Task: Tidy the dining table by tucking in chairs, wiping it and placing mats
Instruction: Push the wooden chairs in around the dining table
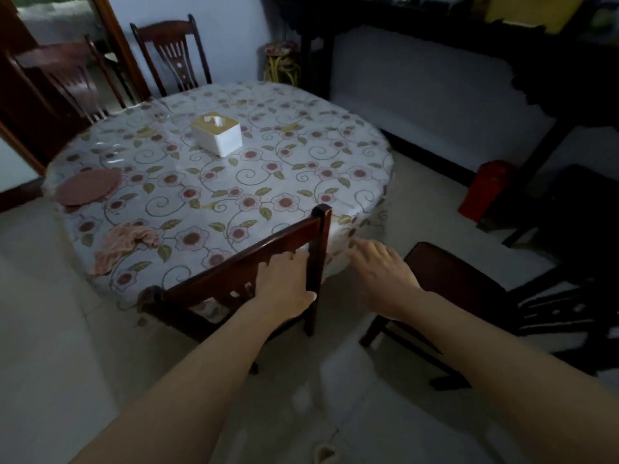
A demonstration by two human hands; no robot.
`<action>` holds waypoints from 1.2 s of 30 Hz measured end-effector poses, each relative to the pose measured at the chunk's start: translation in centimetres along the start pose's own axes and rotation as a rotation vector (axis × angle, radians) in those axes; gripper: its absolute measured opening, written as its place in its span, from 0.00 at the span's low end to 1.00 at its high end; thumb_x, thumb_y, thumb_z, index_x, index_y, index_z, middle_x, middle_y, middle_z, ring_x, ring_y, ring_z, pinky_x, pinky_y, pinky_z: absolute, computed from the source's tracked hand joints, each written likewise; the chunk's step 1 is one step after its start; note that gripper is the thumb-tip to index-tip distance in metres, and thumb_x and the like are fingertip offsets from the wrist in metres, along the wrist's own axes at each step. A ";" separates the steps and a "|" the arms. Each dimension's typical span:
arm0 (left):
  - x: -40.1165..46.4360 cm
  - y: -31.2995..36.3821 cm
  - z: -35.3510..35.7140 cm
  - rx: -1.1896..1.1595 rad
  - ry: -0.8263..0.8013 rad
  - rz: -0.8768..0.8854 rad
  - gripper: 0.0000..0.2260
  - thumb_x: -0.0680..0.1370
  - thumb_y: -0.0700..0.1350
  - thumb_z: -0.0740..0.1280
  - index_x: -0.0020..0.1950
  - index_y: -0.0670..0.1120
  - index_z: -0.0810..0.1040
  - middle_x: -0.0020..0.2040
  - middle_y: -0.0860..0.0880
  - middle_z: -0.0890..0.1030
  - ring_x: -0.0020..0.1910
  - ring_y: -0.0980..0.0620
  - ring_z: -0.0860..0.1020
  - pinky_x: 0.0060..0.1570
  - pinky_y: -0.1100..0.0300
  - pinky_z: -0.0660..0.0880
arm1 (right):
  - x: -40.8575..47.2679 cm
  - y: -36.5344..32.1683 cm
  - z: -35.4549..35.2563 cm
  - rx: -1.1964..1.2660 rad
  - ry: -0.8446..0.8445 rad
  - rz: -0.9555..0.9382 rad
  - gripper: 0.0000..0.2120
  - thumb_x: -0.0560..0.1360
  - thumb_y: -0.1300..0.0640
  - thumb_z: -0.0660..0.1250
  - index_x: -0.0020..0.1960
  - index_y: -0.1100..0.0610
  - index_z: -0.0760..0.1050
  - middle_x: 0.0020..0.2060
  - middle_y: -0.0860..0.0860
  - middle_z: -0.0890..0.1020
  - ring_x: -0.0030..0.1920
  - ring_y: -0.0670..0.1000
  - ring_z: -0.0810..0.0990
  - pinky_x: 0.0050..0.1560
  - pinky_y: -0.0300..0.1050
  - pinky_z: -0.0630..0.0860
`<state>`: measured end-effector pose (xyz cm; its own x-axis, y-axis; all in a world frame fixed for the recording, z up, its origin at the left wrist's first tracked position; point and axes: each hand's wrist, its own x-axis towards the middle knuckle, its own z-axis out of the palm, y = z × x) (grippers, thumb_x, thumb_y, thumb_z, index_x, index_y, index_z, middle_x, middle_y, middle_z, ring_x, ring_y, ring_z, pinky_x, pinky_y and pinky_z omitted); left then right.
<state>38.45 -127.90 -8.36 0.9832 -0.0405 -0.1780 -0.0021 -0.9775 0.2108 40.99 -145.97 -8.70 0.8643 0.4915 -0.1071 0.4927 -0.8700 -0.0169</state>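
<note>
Against the floral table [301,169], left hand [284,289] grips a dark chair [234,276]; right hand's [385,279] fingers spread.

We see dim light, a pale tiled floor [50,329], a bluish wall [234,35] and a dark sideboard [469,31].

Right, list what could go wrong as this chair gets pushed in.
1. The left hand grips the chair only near one end of its top rail; the right hand is off it, so the push may skew the chair.
2. The chair's back already meets the hanging tablecloth; pushing could snag and drag it, shifting the tissue box, mat and rag.
3. The right hand's fingers hover by the table edge and might get pinched.
</note>
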 end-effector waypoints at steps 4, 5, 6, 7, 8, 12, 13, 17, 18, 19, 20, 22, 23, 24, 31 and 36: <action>-0.2 6.6 0.0 -0.050 -0.102 0.098 0.33 0.73 0.53 0.69 0.73 0.48 0.59 0.67 0.45 0.71 0.66 0.44 0.69 0.63 0.47 0.69 | -5.7 4.2 -1.3 0.009 -0.003 0.131 0.31 0.73 0.55 0.67 0.72 0.55 0.58 0.72 0.56 0.59 0.72 0.56 0.58 0.71 0.48 0.56; -0.3 8.3 0.1 -0.090 -0.127 0.121 0.34 0.73 0.53 0.70 0.73 0.48 0.58 0.68 0.45 0.70 0.67 0.44 0.69 0.63 0.47 0.70 | -7.0 5.3 -1.4 0.010 -0.004 0.162 0.32 0.73 0.55 0.67 0.73 0.55 0.57 0.72 0.56 0.59 0.72 0.56 0.58 0.72 0.48 0.56; -0.5 10.2 0.2 -0.129 -0.157 0.144 0.35 0.73 0.53 0.70 0.74 0.48 0.57 0.69 0.45 0.69 0.67 0.44 0.69 0.63 0.47 0.70 | -8.2 6.6 -1.5 0.011 0.000 0.189 0.32 0.73 0.55 0.67 0.73 0.55 0.57 0.72 0.56 0.59 0.72 0.56 0.59 0.72 0.48 0.56; -0.6 12.0 0.3 -0.154 -0.186 0.164 0.35 0.73 0.52 0.70 0.74 0.47 0.57 0.70 0.45 0.69 0.68 0.45 0.69 0.63 0.47 0.70 | -9.4 7.8 -1.5 0.013 0.006 0.212 0.33 0.73 0.54 0.68 0.73 0.55 0.57 0.71 0.55 0.60 0.71 0.56 0.60 0.72 0.48 0.57; -0.7 13.7 0.5 -0.158 -0.204 0.185 0.35 0.73 0.52 0.70 0.74 0.47 0.57 0.70 0.45 0.68 0.68 0.45 0.69 0.63 0.48 0.71 | -10.5 8.9 -1.5 0.019 0.014 0.232 0.33 0.73 0.54 0.68 0.73 0.55 0.57 0.71 0.55 0.61 0.71 0.56 0.60 0.72 0.48 0.58; -0.7 20.7 1.3 -0.174 -0.244 0.255 0.34 0.73 0.51 0.70 0.74 0.47 0.58 0.70 0.45 0.68 0.68 0.46 0.68 0.64 0.47 0.70 | -14.2 14.6 -1.3 0.034 0.043 0.308 0.33 0.72 0.52 0.69 0.72 0.55 0.58 0.69 0.54 0.63 0.69 0.55 0.63 0.70 0.48 0.62; -0.5 22.7 1.7 -0.180 -0.257 0.259 0.34 0.73 0.51 0.70 0.74 0.47 0.58 0.71 0.46 0.68 0.68 0.46 0.69 0.64 0.48 0.70 | -15.1 16.5 -1.3 0.036 0.052 0.324 0.33 0.72 0.52 0.69 0.72 0.55 0.58 0.69 0.54 0.63 0.69 0.55 0.63 0.69 0.48 0.62; 1.2 30.3 3.3 -0.207 -0.287 0.245 0.34 0.72 0.51 0.71 0.73 0.47 0.59 0.70 0.45 0.69 0.68 0.46 0.70 0.64 0.48 0.70 | -18.1 24.0 -1.4 0.038 0.099 0.365 0.25 0.73 0.54 0.68 0.67 0.56 0.63 0.66 0.54 0.65 0.66 0.55 0.66 0.67 0.48 0.64; 1.7 32.5 3.8 -0.226 -0.298 0.237 0.34 0.72 0.52 0.72 0.73 0.47 0.60 0.70 0.45 0.70 0.68 0.46 0.70 0.64 0.49 0.70 | -18.8 26.1 -1.4 0.046 0.122 0.376 0.22 0.74 0.56 0.66 0.65 0.57 0.64 0.65 0.55 0.67 0.64 0.56 0.67 0.66 0.48 0.65; 2.1 34.8 4.3 -0.242 -0.313 0.234 0.34 0.72 0.51 0.72 0.73 0.47 0.60 0.70 0.45 0.70 0.67 0.47 0.70 0.64 0.50 0.71 | -19.6 28.2 -1.4 0.058 0.145 0.393 0.20 0.74 0.60 0.65 0.64 0.57 0.66 0.63 0.55 0.68 0.62 0.56 0.68 0.65 0.49 0.66; 2.5 37.2 5.0 -0.261 -0.328 0.231 0.34 0.72 0.51 0.71 0.73 0.47 0.60 0.70 0.45 0.69 0.67 0.47 0.70 0.63 0.51 0.71 | -20.4 30.4 -1.2 0.068 0.156 0.414 0.19 0.73 0.63 0.63 0.63 0.58 0.66 0.62 0.55 0.69 0.61 0.56 0.69 0.64 0.49 0.67; 3.1 41.5 6.1 -0.305 -0.343 0.232 0.33 0.73 0.51 0.71 0.73 0.47 0.60 0.70 0.45 0.69 0.66 0.46 0.71 0.62 0.52 0.72 | -21.8 34.3 -1.0 0.068 0.161 0.446 0.21 0.71 0.67 0.61 0.63 0.58 0.67 0.61 0.55 0.69 0.61 0.56 0.69 0.65 0.49 0.66; 3.4 43.4 6.6 -0.322 -0.348 0.234 0.32 0.73 0.51 0.71 0.73 0.47 0.61 0.70 0.45 0.70 0.66 0.46 0.71 0.61 0.52 0.73 | -22.4 36.0 -0.8 0.060 0.148 0.468 0.22 0.70 0.68 0.62 0.63 0.59 0.67 0.62 0.56 0.69 0.62 0.57 0.69 0.65 0.49 0.66; 3.6 45.0 7.1 -0.332 -0.356 0.237 0.32 0.73 0.51 0.71 0.73 0.47 0.61 0.70 0.45 0.70 0.66 0.46 0.71 0.61 0.52 0.73 | -23.0 37.3 -0.6 0.053 0.123 0.497 0.23 0.70 0.68 0.62 0.65 0.59 0.66 0.63 0.56 0.68 0.63 0.57 0.68 0.66 0.49 0.66; 5.8 55.1 11.3 -0.309 -0.448 0.230 0.29 0.74 0.55 0.68 0.70 0.44 0.63 0.67 0.43 0.72 0.63 0.43 0.73 0.58 0.50 0.74 | -26.1 45.8 2.3 0.092 -0.022 0.557 0.32 0.74 0.67 0.64 0.74 0.56 0.57 0.74 0.56 0.58 0.72 0.57 0.60 0.69 0.50 0.62; 7.1 59.4 14.8 -0.186 -0.454 0.145 0.30 0.75 0.54 0.67 0.71 0.43 0.60 0.65 0.41 0.73 0.62 0.40 0.74 0.52 0.51 0.73 | -26.5 48.3 4.8 0.233 -0.063 0.574 0.35 0.77 0.68 0.61 0.77 0.52 0.50 0.78 0.48 0.44 0.72 0.56 0.63 0.59 0.48 0.73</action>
<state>42.59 -189.35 -11.36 0.7970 -0.2987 -0.5250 -0.0590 -0.9036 0.4244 41.45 -201.20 -11.42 0.9736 -0.0543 -0.2218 -0.0903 -0.9838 -0.1552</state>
